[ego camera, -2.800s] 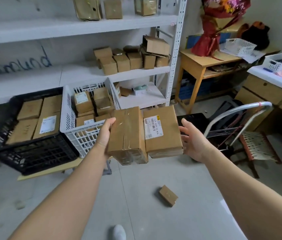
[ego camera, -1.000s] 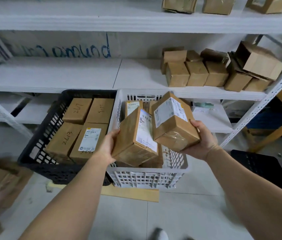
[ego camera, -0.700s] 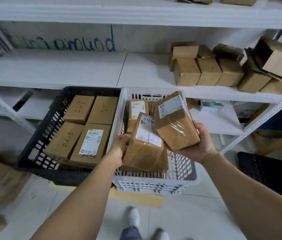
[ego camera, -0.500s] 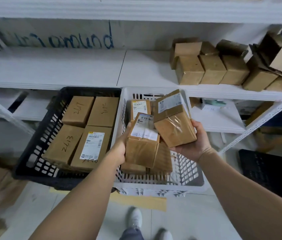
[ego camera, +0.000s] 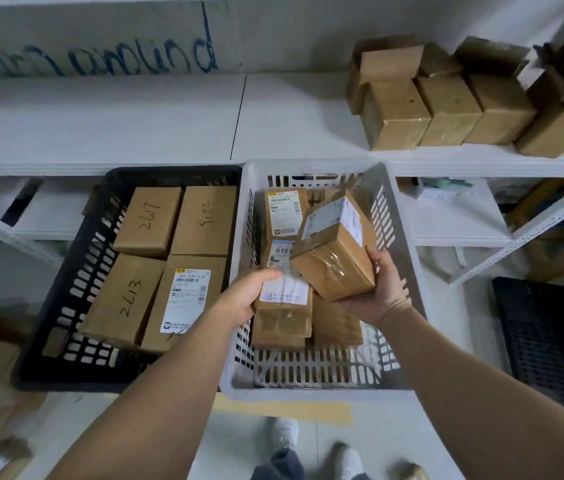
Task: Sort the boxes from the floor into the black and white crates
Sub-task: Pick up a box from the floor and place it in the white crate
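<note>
Labelled box (ego camera: 282, 317) has sunk lower than half a second ago and is now inside the white crate (ego camera: 308, 372), resting among the parcels there. Left hand (ego camera: 242, 297) grips its near-left side. Right hand (ego camera: 382, 289) cups a second box (ego camera: 336, 258) from below, tilted, over the same crate. Black crate (ego camera: 79, 271) is just beside on the left and holds four flat boxes (ego camera: 156, 268). Small cartons (ego camera: 446, 109) sit on the shelf (ego camera: 135, 126) behind.

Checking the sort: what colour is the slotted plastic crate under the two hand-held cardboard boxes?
White; the slotted plastic crate shows best in the head view.
</note>
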The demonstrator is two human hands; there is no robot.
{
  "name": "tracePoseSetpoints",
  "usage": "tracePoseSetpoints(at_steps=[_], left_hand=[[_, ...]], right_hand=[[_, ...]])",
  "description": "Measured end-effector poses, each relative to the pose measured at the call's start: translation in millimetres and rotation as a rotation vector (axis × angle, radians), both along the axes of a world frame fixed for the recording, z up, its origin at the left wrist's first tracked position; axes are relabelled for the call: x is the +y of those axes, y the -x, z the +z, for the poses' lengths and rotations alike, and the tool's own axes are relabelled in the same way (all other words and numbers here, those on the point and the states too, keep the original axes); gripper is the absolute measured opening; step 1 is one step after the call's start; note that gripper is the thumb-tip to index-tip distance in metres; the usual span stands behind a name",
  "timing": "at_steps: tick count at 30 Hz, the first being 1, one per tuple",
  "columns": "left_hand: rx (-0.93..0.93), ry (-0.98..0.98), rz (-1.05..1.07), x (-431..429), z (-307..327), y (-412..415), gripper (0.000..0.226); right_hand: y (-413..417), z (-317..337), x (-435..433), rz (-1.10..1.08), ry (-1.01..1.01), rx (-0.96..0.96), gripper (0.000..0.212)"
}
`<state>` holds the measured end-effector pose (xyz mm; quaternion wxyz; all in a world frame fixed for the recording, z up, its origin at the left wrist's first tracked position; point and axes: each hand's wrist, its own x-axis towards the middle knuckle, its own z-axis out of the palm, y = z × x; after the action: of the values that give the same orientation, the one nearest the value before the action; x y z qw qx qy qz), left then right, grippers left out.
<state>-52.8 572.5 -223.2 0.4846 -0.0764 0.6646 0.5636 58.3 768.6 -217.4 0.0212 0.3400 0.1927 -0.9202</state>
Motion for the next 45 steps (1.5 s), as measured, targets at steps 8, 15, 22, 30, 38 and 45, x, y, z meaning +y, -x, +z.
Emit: tracePoseSetpoints(at_steps=[8,15,22,30,38,45], left_hand=[[0.143,0.094,0.114,4.6,-27.5,9.1,0.023],[0.232,0.24,0.083,12.9,-39.8,12.8,0.051],[0.301,0.306,0.11,20.3,-40.1,8.6,0.052],[0.522,0.145,0.14,51.7,9.0,4.0,0.025],[0.132,-0.037,0.18,78.8,30.3,-14.5,0.023],[0.241,-0.027,0.059,97.8,27.0,-35.9,0.02]], right_hand=[[16.4,-27.2,-12.3,-0.039,0.018,-0.076,0.06],[18.5,-41.3,-18.1,-0.005,0.038,-0.1,0.067],[10.5,-43.7,-15.2,-0.017,0.093,-0.116,0.069],[-4.5,-26.6,0.3,0.025,0.115,-0.062,0.056],[-19.8,-9.4,24.1,0.075,-0.313,-0.174,0.02],[-25.8,-19.3,30.9,0.076,-0.575,-0.393,0.037]])
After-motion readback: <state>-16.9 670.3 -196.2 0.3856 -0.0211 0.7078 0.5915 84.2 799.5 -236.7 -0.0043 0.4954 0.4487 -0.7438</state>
